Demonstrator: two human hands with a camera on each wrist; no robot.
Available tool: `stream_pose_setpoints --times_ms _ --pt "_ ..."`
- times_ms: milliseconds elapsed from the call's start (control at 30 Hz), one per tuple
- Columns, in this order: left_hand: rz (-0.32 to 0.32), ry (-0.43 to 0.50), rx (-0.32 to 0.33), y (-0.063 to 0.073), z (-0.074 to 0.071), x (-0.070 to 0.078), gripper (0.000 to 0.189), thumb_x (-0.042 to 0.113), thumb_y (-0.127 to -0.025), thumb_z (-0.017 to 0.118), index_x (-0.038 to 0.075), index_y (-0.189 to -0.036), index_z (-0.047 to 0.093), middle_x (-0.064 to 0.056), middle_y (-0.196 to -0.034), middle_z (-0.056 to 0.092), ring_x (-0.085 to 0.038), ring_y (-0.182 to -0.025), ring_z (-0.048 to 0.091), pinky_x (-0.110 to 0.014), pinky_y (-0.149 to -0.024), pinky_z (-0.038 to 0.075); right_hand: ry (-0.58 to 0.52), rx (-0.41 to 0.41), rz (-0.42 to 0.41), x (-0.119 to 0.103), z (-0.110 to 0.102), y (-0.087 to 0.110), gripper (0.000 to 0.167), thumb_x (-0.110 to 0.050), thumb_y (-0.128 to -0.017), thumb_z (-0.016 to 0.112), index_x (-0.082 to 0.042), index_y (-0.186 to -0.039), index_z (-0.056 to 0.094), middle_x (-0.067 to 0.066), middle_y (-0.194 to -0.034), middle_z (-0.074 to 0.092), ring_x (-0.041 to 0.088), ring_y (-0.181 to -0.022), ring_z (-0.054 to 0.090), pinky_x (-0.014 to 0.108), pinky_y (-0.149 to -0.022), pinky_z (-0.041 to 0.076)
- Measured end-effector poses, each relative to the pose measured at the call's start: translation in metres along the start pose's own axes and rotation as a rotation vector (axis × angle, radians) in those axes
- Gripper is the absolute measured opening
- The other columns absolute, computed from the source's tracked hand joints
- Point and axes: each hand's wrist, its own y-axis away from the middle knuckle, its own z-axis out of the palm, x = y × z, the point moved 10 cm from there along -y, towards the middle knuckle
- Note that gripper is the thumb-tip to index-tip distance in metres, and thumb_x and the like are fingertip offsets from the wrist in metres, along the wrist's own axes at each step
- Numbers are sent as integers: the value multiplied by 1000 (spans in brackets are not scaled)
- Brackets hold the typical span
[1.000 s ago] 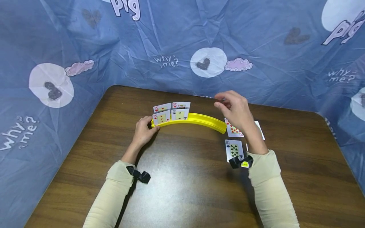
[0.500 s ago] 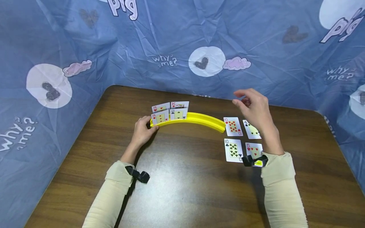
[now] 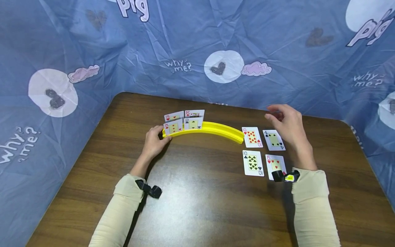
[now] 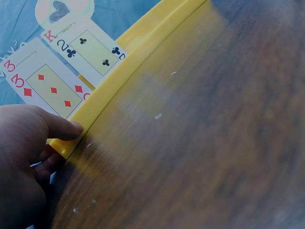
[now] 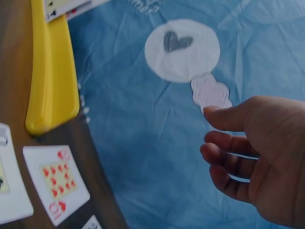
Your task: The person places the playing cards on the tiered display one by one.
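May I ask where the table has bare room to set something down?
The table is bare between the sleeves, in front of the yellow rack, and right of the right sleeve. It is crowded at the rack's left end, with standing cards and the left hand, and around four flat cards.

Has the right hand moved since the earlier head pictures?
Yes, rightward: in the head view, the right hand partly hid the ten of hearts a second ago; now it is well right of that unmoved card.

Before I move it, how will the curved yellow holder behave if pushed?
The yellow holder looks like moulded plastic, so probably stiff. On the glossy table it may slide easily, and its standing cards could tip.
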Motion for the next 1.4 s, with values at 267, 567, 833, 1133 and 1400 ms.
stream_pose_setpoints --times_ms 267,567,833,1133,1400 --pt "6 -7 2 0 0 1 29 8 -81 75 -5 -106 68 -24 -105 68 -39 -101 57 -49 -91 42 19 -96 83 32 11 6 33 -15 -93 69 3 -121 65 24 -106 65 33 -89 59 36 -75 40" --pt "9 -11 3 0 0 1 28 8 -81 74 -5 -105 68 -24 -104 68 -39 -101 57 -49 -90 42 63 -205 164 66 28 14 42 -19 -93 69 3 -128 60 26 -114 61 36 -98 55 43 -79 41" --pt "6 -8 0 0 0 0 30 9 -81 74 -5 -107 68 -24 -107 68 -40 -103 57 -51 -93 43 76 -330 218 95 48 24 52 -23 -93 69 3 -135 53 27 -119 55 38 -102 54 44 -81 42" --pt "2 -6 5 0 -1 -1 30 8 -81 74 -5 -107 68 -24 -106 68 -40 -102 57 -51 -93 43 110 -421 253 110 59 29 62 -28 -92 70 6 -139 48 30 -123 52 38 -102 53 46 -83 43" --pt "-13 -7 -6 0 0 0 30 9 -82 74 -5 -108 68 -24 -108 68 -40 -105 58 -51 -96 43 121 -498 302 124 69 35 75 -31 -90 72 8 -145 39 36 -140 40 46 -118 46 60 -98 41"
